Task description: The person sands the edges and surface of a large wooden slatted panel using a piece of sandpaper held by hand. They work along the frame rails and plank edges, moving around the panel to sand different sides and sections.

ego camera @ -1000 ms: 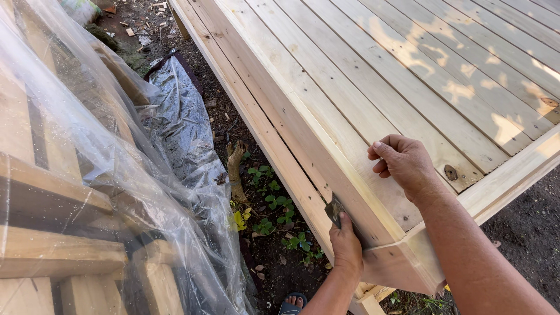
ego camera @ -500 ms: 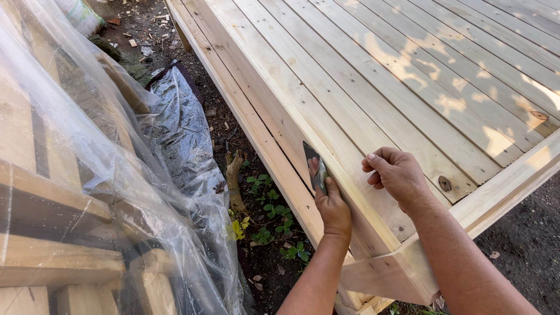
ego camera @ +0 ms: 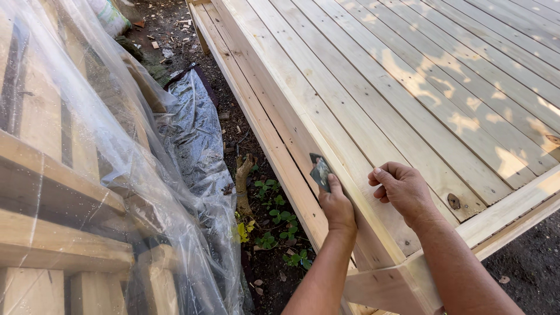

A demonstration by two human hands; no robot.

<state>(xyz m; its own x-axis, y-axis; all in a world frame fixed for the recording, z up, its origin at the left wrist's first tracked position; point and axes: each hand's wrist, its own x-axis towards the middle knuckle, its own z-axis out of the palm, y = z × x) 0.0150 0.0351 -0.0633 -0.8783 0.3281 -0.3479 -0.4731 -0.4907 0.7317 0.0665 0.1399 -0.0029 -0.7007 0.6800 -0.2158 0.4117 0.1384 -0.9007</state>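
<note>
Head view: sanding pad (ego camera: 319,171) pressed on the side of the deck (ego camera: 408,87).

Left hand (ego camera: 338,207) clamped on the dark pad, thumb up along it, against the deck's edge board near centre frame. Right hand (ego camera: 402,189) just at 3 o'clock of the left, fingers curled together, resting on the top planks, holding nothing. Knot (ego camera: 454,201) at 3 o'clock of the right hand. Plastic sheet (ego camera: 146,175) over stacked lumber (ego camera: 52,233) at 9 o'clock; weeds (ego camera: 271,219) on soil between, at 7 o'clock of the pad.

Small dark sandpaper piece (ego camera: 319,171), upright, pressed flat against the pale wooden deck's side board (ego camera: 291,137).
</note>
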